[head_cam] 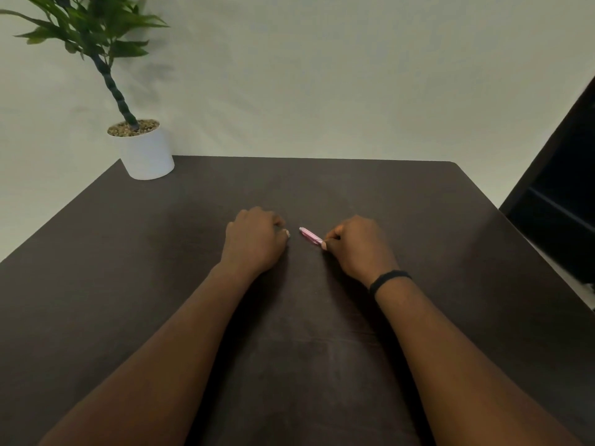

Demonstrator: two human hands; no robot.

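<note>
pink stick (309, 235), slim, small

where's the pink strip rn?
Head view, middle of the table: the pink strip is between the hands, one end pinched by the right hand, free tip just short of the left hand.

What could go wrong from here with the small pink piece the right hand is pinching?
The right hand pinches the pink piece only at one end, so it may slip or bend. The left hand rests curled nearby, not touching it, giving no support. Thin and small, it could prove fiddly to pick off the table if dropped.
</note>
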